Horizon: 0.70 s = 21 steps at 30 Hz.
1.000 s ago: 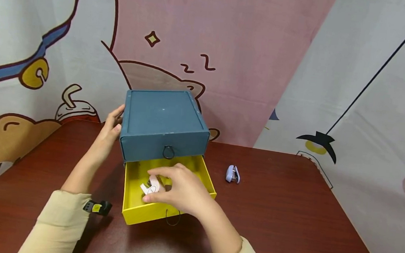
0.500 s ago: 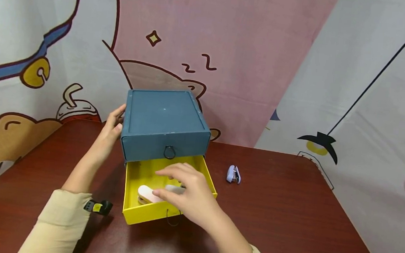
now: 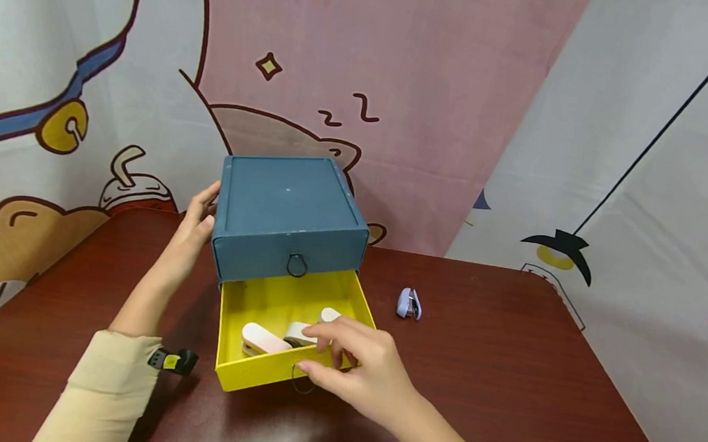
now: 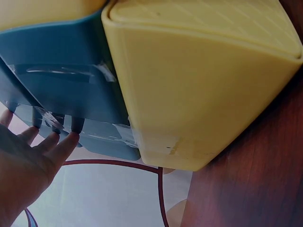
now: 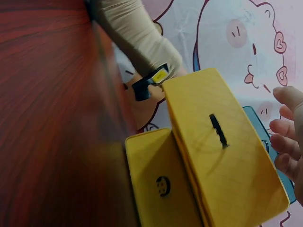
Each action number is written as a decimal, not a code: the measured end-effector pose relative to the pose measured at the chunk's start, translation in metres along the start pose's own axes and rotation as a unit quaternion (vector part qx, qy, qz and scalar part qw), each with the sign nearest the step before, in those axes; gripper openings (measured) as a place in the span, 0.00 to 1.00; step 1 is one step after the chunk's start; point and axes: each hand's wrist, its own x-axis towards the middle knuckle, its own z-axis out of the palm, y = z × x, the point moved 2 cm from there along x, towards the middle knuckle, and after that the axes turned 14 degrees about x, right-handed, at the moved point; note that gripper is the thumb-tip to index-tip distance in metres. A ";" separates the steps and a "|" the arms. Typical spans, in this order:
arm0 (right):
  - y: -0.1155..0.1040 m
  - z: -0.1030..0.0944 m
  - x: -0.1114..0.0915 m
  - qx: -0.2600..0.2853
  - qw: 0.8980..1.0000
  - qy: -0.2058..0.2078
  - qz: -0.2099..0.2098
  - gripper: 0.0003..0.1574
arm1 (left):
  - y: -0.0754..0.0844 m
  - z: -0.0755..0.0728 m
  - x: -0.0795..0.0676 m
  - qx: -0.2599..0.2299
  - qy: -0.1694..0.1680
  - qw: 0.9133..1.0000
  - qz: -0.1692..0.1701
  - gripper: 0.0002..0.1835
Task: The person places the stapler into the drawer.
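Note:
My left hand (image 3: 192,224) rests its fingers against the left side of the blue upper drawer (image 3: 281,260) of a small drawer unit. In the left wrist view the fingertips (image 4: 71,137) touch its taped blue side. A yellow drawer (image 3: 232,380) below is pulled out. Inside lie a pink stapler (image 3: 263,339), a white rounded thing (image 3: 298,333) and another white rounded end (image 3: 329,313), partly behind my right hand (image 3: 360,365). That hand hovers at the drawer's front rim, thumb and fingers apart, holding nothing. The ring pull (image 3: 302,383) hangs just below its thumb.
A small lilac stapler (image 3: 409,303) lies on the brown table (image 3: 505,374), right of the unit. Another yellow drawer front (image 5: 158,189) sits under the pulled-out one in the right wrist view. A cartoon-print cloth (image 3: 414,114) hangs behind.
My right hand has let go of a pale thing in the yellow drawer and moved right and nearer to the front rim, uncovering the drawer's contents. My left hand stays put.

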 end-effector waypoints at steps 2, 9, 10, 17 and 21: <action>0.000 -0.002 -0.004 -0.004 1.000 -0.008 0.000 0.22 | 0.000 0.000 0.000 -0.001 0.000 1.000 0.000 0.36; 0.003 -0.001 -0.016 -0.069 0.997 -0.029 -0.006 0.18 | -0.001 0.001 0.000 -0.004 0.000 1.000 -0.001 0.35; 0.003 0.000 -0.017 -0.076 0.997 -0.034 -0.003 0.18 | -0.001 0.001 0.000 -0.003 0.000 1.000 -0.002 0.35; 0.009 0.004 -0.027 -0.102 0.990 -0.081 0.057 0.17 | -0.002 0.001 0.000 0.001 0.000 1.000 -0.002 0.36; 0.012 0.007 -0.030 -0.103 0.985 -0.101 0.093 0.14 | -0.002 0.000 0.000 0.001 -0.001 1.000 0.000 0.36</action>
